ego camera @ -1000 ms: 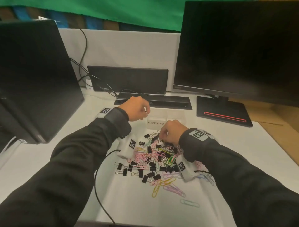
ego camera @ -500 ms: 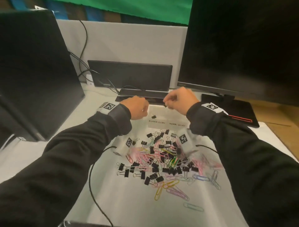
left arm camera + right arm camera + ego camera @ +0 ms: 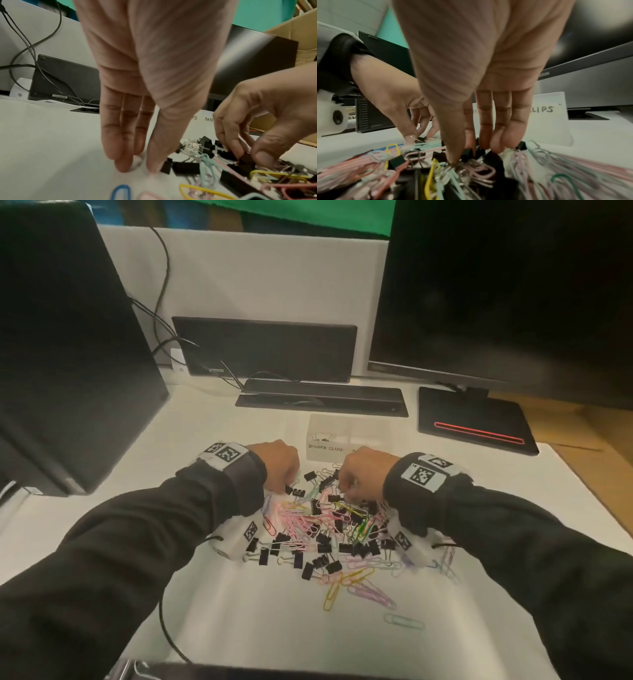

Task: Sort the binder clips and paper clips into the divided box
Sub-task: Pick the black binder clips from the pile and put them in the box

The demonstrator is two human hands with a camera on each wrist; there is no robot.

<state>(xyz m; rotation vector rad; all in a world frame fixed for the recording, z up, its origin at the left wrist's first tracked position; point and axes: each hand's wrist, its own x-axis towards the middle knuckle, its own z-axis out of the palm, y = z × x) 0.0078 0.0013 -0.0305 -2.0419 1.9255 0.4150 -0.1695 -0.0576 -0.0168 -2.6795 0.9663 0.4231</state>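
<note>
A mixed pile (image 3: 329, 529) of black binder clips and coloured paper clips lies on the white table. Behind it stands the clear divided box (image 3: 363, 426), labelled BINDER CLIPS on its left half, with one binder clip (image 3: 322, 436) inside. Both hands are down at the pile's far edge. My right hand (image 3: 346, 491) pinches a black binder clip (image 3: 245, 158) between thumb and fingers (image 3: 462, 155). My left hand (image 3: 139, 166) points straight down with its fingertips on the table, just left of another black binder clip (image 3: 167, 165). Nothing shows between its fingers.
A dark monitor (image 3: 68, 337) stands at the left and a larger one (image 3: 513, 285) at the right on a black base (image 3: 476, 422). A black dock (image 3: 267, 350) and flat bar (image 3: 322, 398) sit behind the box. A thin cable (image 3: 164, 611) runs under my left arm.
Half a second ago both hands were raised at the box. Both have dropped back to the pile's far edge, and the right now pinches a binder clip.
</note>
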